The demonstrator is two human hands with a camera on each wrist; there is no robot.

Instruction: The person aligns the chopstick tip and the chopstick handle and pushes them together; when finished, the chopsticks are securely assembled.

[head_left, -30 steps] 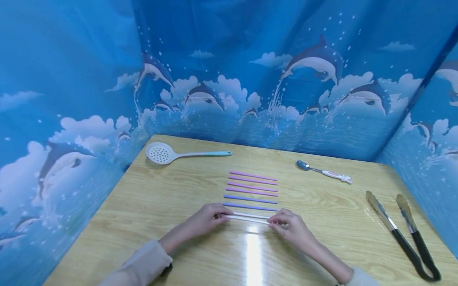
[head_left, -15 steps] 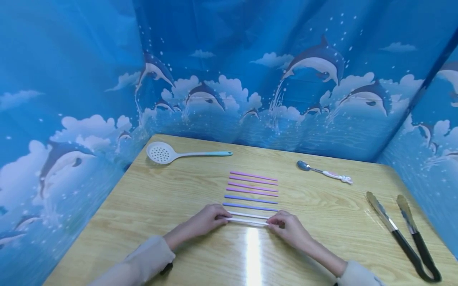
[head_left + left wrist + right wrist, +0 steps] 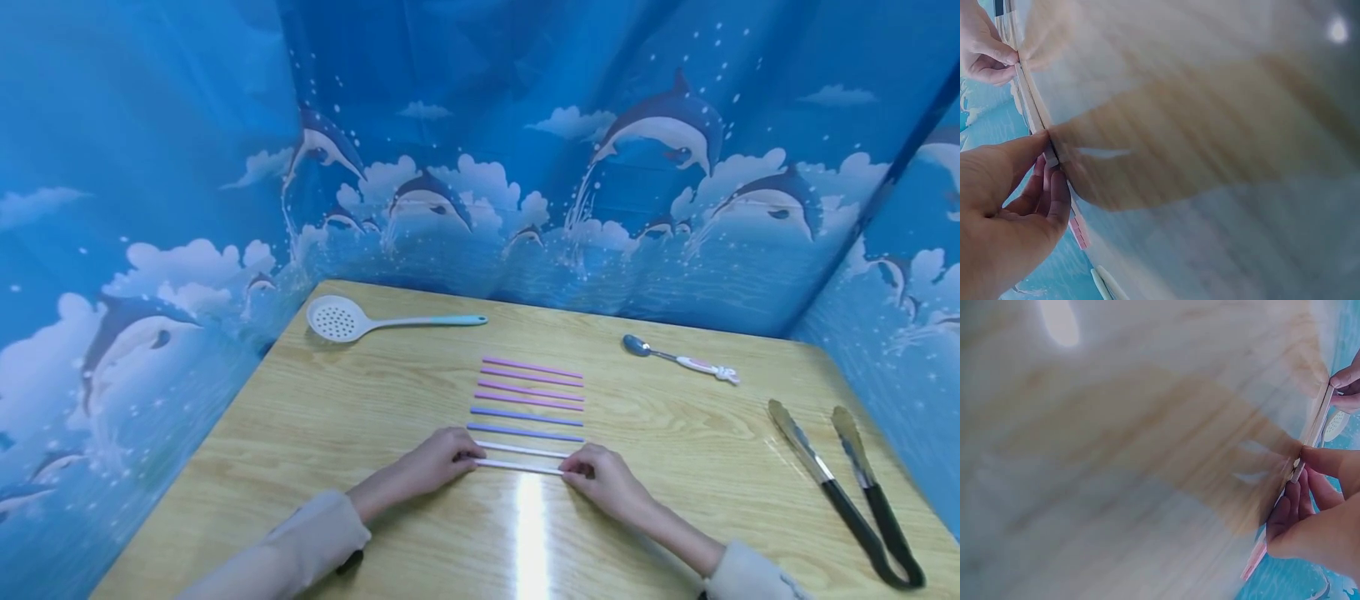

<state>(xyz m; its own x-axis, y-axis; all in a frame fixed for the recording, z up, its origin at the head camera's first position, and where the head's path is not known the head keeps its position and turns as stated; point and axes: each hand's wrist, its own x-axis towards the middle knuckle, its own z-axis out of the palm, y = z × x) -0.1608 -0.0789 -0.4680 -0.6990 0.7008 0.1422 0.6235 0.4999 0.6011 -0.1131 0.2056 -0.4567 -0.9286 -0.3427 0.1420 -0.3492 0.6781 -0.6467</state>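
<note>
My left hand [image 3: 438,458] and right hand [image 3: 606,479] each pinch one end of a thin white stick [image 3: 521,467] low over the table. Thumb and fingertips of the left hand [image 3: 1019,206] close around its end in the left wrist view. The right hand [image 3: 1316,512] does the same at the other end in the right wrist view. Just behind lies a second white stick [image 3: 521,449], roughly parallel. Farther back are two blue-violet sticks, the nearer blue-violet stick [image 3: 525,432] close to the white pair. Several pink sticks, such as one pink stick [image 3: 529,402], continue the row.
A skimmer [image 3: 337,319] with a pale teal handle lies at the back left of the wooden table [image 3: 360,383]. At the back right is a spoon [image 3: 693,364]. Black-handled tongs [image 3: 847,500] lie spread at the right. A blue dolphin-print curtain [image 3: 480,167] surrounds the table.
The held white stick has come slightly toward me and the gap to the white stick behind it has widened. Both hands keep their pinch; the other sticks and utensils stay put.
</note>
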